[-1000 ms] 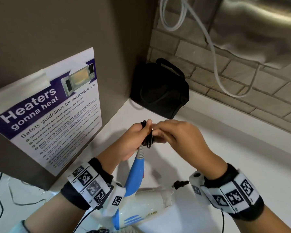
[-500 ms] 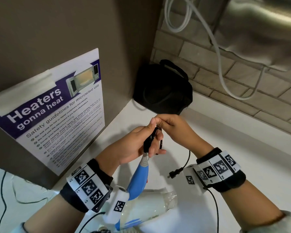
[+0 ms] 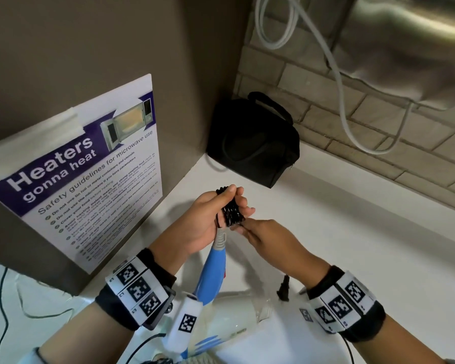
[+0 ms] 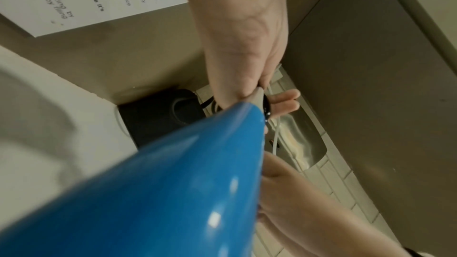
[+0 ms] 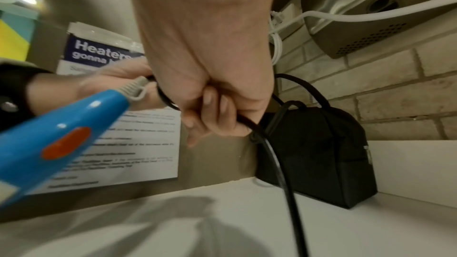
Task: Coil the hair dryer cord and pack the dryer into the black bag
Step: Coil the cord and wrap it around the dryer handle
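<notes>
The white and blue hair dryer point(image 3: 229, 321) lies low in the head view, its blue handle point(image 3: 212, 274) point(image 4: 160, 192) point(image 5: 54, 130) rising toward my hands. My left hand point(image 3: 216, 214) point(image 4: 245, 50) holds several loops of the black cord point(image 3: 230, 212) wound around its fingers, thumb on top. Just below the coil, my right hand point(image 3: 263, 237) point(image 5: 212, 89) pinches the loose cord point(image 5: 279, 155). The black plug point(image 3: 283, 287) dangles by my right wrist. The black bag point(image 3: 252, 143) point(image 5: 319, 155) point(image 4: 158, 112) stands zipped in the far corner of the counter.
A microwave safety poster point(image 3: 87, 177) hangs on the brown panel to the left. White cables point(image 3: 339, 82) and a steel appliance point(image 3: 410, 48) hang on the brick wall above the white counter point(image 3: 352, 232). Thin dark wires point(image 3: 0, 311) trail at lower left.
My right hand has come down from the top of the coil to its lower side, laying another turn. The plug has swung closer to my right wrist.
</notes>
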`<state>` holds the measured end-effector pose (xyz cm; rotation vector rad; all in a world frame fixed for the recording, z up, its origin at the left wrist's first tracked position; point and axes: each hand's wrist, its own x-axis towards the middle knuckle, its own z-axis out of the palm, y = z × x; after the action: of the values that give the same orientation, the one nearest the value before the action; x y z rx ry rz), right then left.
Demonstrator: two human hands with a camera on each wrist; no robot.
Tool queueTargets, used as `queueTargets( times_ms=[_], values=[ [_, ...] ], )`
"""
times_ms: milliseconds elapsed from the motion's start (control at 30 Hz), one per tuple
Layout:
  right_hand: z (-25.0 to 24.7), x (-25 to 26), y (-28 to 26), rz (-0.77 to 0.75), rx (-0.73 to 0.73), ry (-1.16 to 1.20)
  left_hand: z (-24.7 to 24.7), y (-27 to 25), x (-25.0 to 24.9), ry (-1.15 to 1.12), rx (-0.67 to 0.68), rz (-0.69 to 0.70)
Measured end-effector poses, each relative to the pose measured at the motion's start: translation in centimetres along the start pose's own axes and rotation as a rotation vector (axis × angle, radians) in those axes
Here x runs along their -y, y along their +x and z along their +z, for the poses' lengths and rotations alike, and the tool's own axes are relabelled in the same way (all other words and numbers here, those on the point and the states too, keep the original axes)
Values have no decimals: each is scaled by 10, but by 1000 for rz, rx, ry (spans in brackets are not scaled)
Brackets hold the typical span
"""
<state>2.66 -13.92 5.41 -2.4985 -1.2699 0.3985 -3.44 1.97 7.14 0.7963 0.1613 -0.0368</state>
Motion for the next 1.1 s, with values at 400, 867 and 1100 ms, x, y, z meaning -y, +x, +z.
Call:
queueTargets(
  times_ms=[400, 867, 1100],
  values=[
    [-27, 34, -30, -13, 54, -41, 8, 2, 5, 339, -42, 67],
    [-32, 38, -29, -31, 21, -165, -6, 9, 9, 50, -124, 92],
    [-33, 40, -28, -37, 6, -186, -4, 10, 12, 131, -132, 87]
  ],
)
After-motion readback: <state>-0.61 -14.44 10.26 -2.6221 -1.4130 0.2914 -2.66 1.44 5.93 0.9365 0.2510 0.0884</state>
